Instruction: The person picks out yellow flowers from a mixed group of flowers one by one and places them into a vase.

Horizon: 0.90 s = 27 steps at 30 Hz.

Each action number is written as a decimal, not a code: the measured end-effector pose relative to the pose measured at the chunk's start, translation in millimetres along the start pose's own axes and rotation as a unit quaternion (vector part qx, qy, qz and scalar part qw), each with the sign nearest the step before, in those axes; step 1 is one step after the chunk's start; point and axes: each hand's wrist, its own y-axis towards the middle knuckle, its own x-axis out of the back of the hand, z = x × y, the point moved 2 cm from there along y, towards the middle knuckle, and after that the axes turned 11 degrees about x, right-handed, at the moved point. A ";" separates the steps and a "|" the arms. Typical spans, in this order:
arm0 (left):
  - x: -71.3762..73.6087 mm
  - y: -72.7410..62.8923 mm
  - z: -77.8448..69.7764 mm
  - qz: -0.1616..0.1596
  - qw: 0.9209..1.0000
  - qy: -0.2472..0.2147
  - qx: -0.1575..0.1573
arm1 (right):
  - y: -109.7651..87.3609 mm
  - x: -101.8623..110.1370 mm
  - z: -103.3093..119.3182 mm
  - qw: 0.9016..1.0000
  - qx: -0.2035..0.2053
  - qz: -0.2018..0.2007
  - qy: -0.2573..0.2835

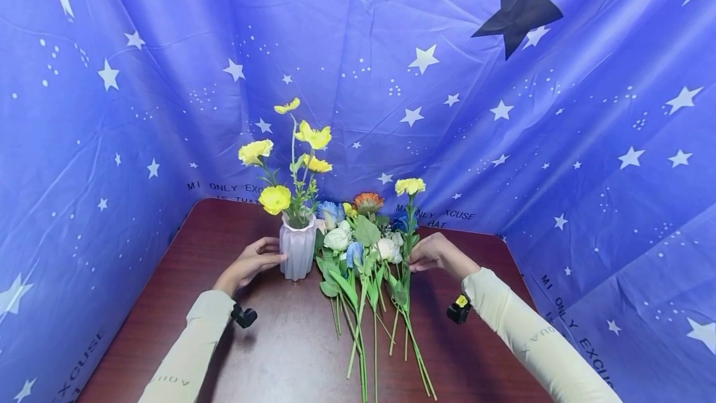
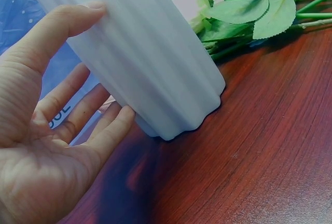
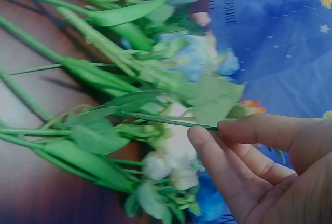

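Note:
A pale lilac fluted vase (image 1: 298, 252) stands on the table, holding several yellow flowers (image 1: 275, 199). My left hand (image 1: 254, 263) holds its side; in the left wrist view the thumb (image 2: 78, 19) lies on the vase wall (image 2: 150, 53) and the other fingers reach along the far side. On the right, my right hand (image 1: 439, 254) pinches the stem of a yellow carnation (image 1: 410, 186), which stands upright above the other flowers. Close up in the right wrist view, thumb and forefinger meet on the thin green stem (image 3: 176, 121).
Beside the vase lies a pile of flowers, with white roses (image 1: 338, 238), blue blooms (image 1: 355, 255) and an orange flower (image 1: 368, 202). Their long green stems (image 1: 375, 353) point toward the near edge of the dark red table (image 1: 268, 353). Blue starry cloth (image 1: 358, 79) surrounds the table.

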 end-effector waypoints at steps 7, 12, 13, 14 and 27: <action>-0.1 -0.1 -0.4 -0.002 1.000 0.004 0.002 | 0.8 14.6 27.0 0.999 0.049 -0.005 0.018; -0.8 -0.7 -0.1 -0.004 1.000 0.006 0.003 | -4.8 25.9 49.7 0.996 0.084 -0.002 0.035; -1.0 -1.0 0.1 -0.004 1.000 0.006 0.003 | -6.4 28.0 54.5 0.995 0.090 -0.002 0.043; -1.1 -1.2 0.2 -0.004 1.000 0.008 0.003 | -7.9 29.8 59.2 0.994 0.095 -0.003 0.051; -0.8 -0.9 1.3 -0.002 1.000 0.006 -0.005 | -18.7 30.9 119.7 0.984 0.152 -0.016 0.090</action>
